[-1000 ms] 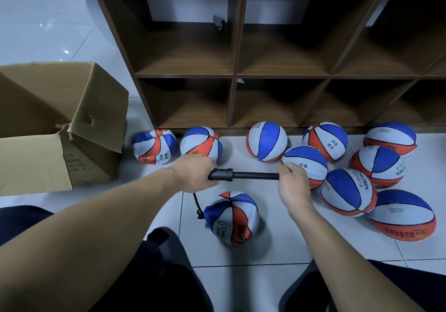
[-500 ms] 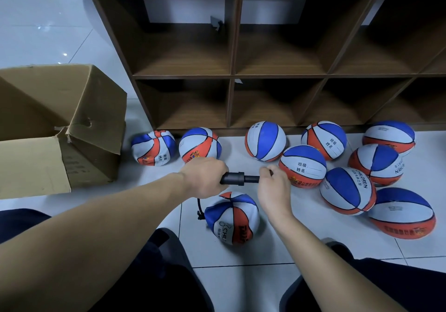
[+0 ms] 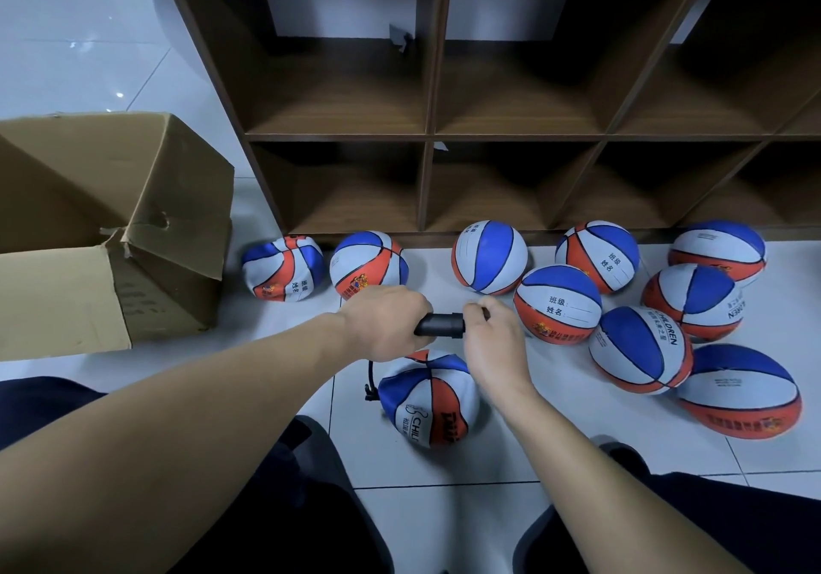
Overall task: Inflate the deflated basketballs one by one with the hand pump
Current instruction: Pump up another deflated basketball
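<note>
L hand (image 3: 385, 321): fingers wrapped round black pump (image 3: 440, 325) barrel, held level above the floor (image 3: 555, 435).
R hand (image 3: 491, 342): fingers curled round pump handle end, right up against barrel; handle itself hidden by hand.
Hose (image 3: 369, 378): thin black, drops from under L hand to left side of ball below.
Ball on pump (image 3: 430, 399): red/white/blue, wrinkled + saggy, on floor tile directly under the hands, between the knees.
Other balls: two soft ones (image 3: 284, 269) (image 3: 368, 264) by shelf foot at left; seven rounder ones clustered at right, e.g. (image 3: 558, 304), some touching.
Shelf (image 3: 428, 138): dark wood cubbies behind balls.
Box (image 3: 106, 235): cardboard, open, far left on floor.
</note>
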`<state>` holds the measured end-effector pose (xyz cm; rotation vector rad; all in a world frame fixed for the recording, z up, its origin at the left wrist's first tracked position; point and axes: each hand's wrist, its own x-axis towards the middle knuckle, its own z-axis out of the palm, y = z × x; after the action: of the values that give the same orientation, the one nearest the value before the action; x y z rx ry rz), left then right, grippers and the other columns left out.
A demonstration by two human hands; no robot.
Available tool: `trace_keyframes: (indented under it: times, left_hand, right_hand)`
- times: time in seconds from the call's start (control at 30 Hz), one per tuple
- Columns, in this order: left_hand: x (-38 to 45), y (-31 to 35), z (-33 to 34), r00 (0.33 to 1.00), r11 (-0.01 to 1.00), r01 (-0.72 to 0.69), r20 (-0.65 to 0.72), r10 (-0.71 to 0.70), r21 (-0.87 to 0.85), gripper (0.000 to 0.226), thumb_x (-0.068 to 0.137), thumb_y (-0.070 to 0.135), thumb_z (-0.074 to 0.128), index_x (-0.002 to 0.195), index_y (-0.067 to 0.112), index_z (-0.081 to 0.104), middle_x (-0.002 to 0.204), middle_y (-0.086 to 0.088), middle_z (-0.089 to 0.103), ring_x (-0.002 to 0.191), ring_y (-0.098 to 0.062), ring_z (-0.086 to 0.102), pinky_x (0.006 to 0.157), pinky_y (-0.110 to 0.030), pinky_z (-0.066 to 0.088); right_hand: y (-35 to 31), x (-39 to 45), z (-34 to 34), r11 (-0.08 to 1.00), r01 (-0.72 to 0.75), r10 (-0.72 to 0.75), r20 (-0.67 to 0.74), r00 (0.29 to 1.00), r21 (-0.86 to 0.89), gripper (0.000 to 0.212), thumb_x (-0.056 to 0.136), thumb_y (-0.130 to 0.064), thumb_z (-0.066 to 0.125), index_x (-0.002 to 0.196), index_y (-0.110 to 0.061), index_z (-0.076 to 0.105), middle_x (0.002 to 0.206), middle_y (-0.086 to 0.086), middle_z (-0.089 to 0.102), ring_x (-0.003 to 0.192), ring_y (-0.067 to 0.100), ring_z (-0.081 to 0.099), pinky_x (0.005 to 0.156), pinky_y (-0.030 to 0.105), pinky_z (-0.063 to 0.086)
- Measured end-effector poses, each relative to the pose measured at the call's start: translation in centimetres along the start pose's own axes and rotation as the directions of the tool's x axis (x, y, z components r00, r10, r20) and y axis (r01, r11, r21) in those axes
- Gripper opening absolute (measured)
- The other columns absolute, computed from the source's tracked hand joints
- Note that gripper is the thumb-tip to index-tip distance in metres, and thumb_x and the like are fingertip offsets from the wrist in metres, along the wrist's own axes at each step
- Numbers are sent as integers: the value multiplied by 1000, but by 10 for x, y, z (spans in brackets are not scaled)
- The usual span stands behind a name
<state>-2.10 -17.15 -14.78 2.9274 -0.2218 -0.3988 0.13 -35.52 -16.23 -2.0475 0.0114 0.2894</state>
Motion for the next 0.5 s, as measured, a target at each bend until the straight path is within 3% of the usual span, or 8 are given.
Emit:
trace_keyframes:
  times: [0.17, 0.33, 0.5]
  left_hand:
    - [-2, -16, 1, 999, 997, 40, 17, -40, -60, 26, 96, 45, 62, 81, 25, 64, 70, 3, 64, 68, -21, 63, 62, -38, 56]
    - [-7, -42, 0, 995, 996, 86, 61, -84, -37, 25, 98, 48, 61, 84, 27, 65, 73, 4, 64, 72, -19, 63, 64, -36, 53]
    - [-7, -34, 3, 998, 997, 69, 11, -69, 36, 25, 99, 45, 60, 83, 26, 65, 72, 5, 62, 70, -20, 60, 64, -36, 52]
  right_hand:
    - [5, 13, -27, 987, 120, -127, -58, 990, -104, 32, 103, -18, 52, 71, -13, 46, 65, -1, 48, 65, 18, 42, 62, 39, 36]
    - [17, 31, -56, 996, 59, -68, -121, 990, -72, 33, 103, -19, 52, 71, -12, 45, 65, -1, 44, 66, 18, 39, 63, 40, 35]
    - [12, 11, -34, 1000, -10, 9, -215, 977, -4, 40, 100, -8, 52, 65, -20, 36, 61, -5, 38, 62, 18, 34, 60, 39, 28]
